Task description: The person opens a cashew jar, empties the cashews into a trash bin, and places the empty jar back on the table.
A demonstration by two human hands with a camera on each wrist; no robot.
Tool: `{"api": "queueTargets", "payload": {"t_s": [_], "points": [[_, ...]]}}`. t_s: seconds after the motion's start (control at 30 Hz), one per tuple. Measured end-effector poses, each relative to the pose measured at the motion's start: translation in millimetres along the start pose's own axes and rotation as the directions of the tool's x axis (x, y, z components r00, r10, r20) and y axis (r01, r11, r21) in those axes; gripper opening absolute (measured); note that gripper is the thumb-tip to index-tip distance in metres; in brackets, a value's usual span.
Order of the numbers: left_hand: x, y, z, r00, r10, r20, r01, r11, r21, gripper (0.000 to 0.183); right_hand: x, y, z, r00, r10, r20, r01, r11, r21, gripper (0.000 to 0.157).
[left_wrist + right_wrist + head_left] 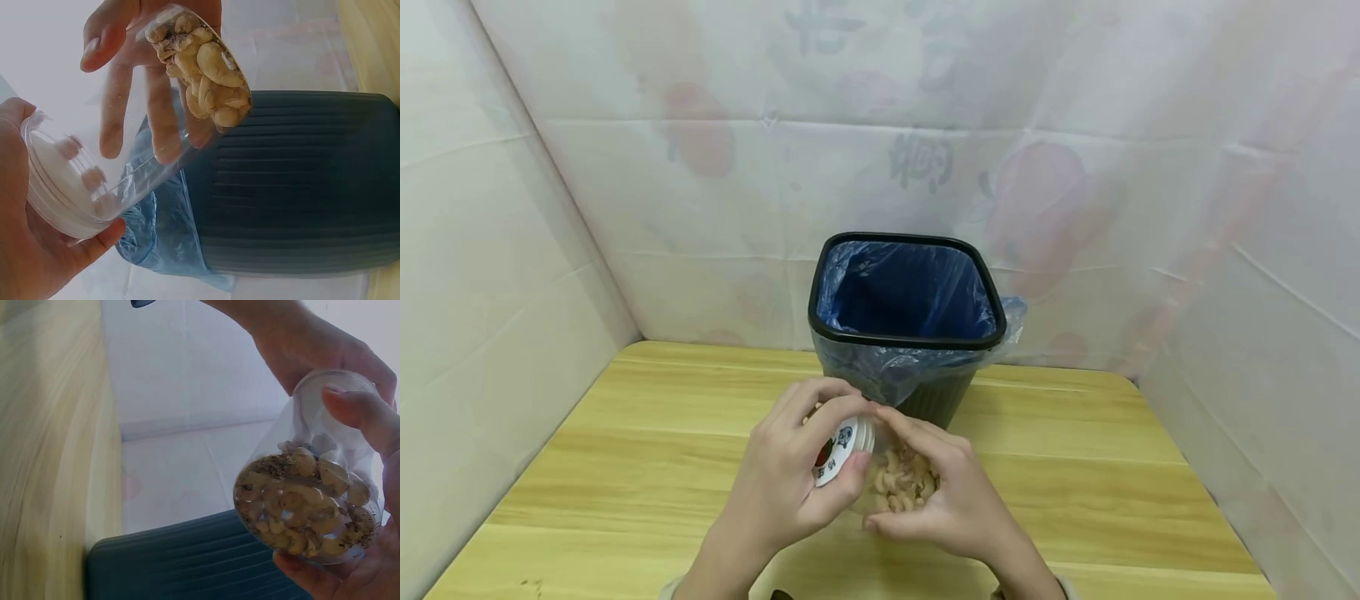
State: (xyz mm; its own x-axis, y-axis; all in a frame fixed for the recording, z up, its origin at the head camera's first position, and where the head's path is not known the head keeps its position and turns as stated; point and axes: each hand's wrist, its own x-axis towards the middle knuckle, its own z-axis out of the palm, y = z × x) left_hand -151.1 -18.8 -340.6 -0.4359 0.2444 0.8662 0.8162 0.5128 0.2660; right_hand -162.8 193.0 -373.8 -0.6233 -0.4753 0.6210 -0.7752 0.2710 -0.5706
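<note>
A clear plastic jar (275, 450) is held tilted above the table, its base toward the right hand. Cashew nuts (904, 479) lie in its lower part, with dark crumbs against the base in the right wrist view. My left hand (797, 467) grips the white lid (844, 450), thumb on one side and fingers curled over the other. The lid has printed characters and a red picture and sits at the jar's mouth. Around the jar's body, my right hand (951, 492) holds it between thumb and fingers; some fingers show through the clear wall in the left wrist view.
Just beyond the hands stands a dark ribbed trash bin (300, 181) with a black rim (917, 340). A translucent blue bag (887, 371) lines it and hangs over the outside. The wooden table (662, 467) meets pale printed cloth walls (737, 192) behind and at both sides.
</note>
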Motion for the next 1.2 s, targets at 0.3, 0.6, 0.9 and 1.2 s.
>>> {"api": "queueTargets", "payload": {"t_s": [0.3, 0.6, 0.9, 1.2], "points": [[-3.9, -5.8, -5.1, 0.995, -0.035, 0.095, 0.040, 0.998, -0.053, 0.037, 3, 4, -6.1, 0.998, 0.038, 0.054, -0.041, 0.997, 0.069, 0.095], [-0.5, -15.0, -12.8, 0.975, 0.111, 0.193, -0.087, 0.988, -0.130, 0.050, 3, 11, -9.6, 0.997, 0.007, 0.081, -0.020, 0.987, 0.158, 0.095], [0.0, -19.4, -11.6, 0.974, 0.133, 0.185, -0.116, 0.988, -0.101, 0.045, 2, 11, -8.9, 0.995, 0.024, 0.094, -0.037, 0.990, 0.140, 0.099], [0.5, -14.7, -10.0, 0.988, 0.107, 0.110, -0.100, 0.993, -0.060, 0.041, 2, 5, -4.1, 0.997, 0.023, 0.067, -0.030, 0.993, 0.113, 0.097]]}}
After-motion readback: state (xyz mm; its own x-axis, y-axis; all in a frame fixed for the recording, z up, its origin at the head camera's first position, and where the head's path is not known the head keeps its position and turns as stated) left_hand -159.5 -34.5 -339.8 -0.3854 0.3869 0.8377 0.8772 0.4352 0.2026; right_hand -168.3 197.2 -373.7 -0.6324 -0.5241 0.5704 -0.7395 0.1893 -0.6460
